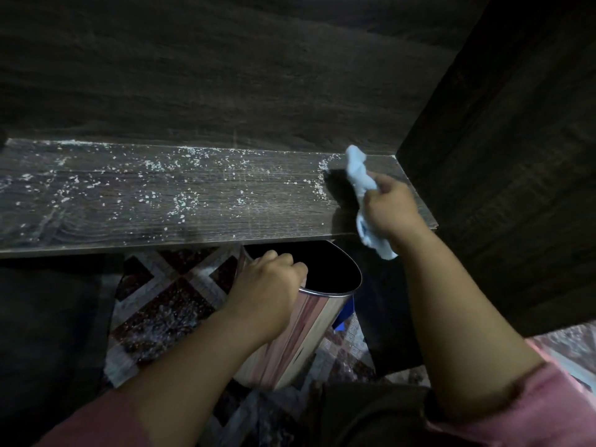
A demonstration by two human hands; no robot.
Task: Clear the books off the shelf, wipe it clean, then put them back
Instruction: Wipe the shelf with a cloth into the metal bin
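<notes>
Two grips busy: right grip (392, 208) bunches the cloth (356, 175), likely soft and light, mid-length; left grip (267, 280) curls on the bin (306, 327) rim.

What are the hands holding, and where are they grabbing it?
The right hand grips the blue cloth around its middle, ends hanging free. The left hand holds the shiny metal bin by its rim.

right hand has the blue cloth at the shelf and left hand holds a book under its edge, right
Not a book: in the head view the left hand grips the rim of a metal bin below the shelf. The right hand does hold the blue cloth at the shelf.
</notes>
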